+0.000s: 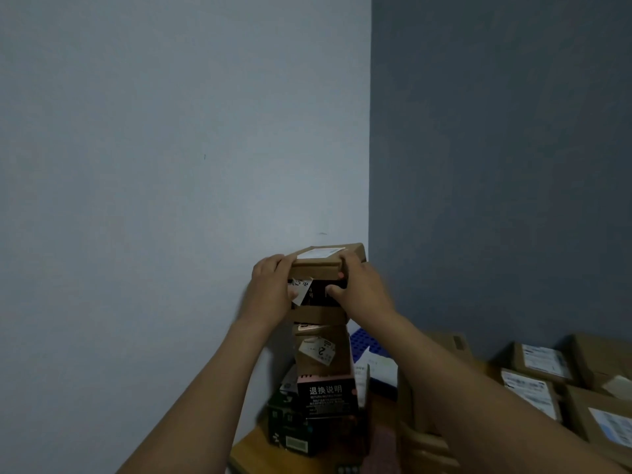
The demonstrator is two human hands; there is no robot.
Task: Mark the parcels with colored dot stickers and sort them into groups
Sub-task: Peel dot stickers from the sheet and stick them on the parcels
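Note:
A tall stack of parcels (321, 357) stands in the room corner on a wooden table (246, 453). On top sits a brown cardboard parcel (328, 260) with a white label; a red dot sticker (341, 276) shows on its front edge. My left hand (272, 289) grips the parcel's left side and my right hand (359, 285) grips its right side. My thumbs lie over a black box (319, 294) just beneath it. Lower in the stack are a brown box with a "2" tag (321, 350) and a black box with white print (325, 398).
Several brown labelled parcels (543, 374) lie at the lower right. A blue object (360, 340) and a white box (383, 369) sit behind the stack. The light wall is on the left and the dark wall on the right.

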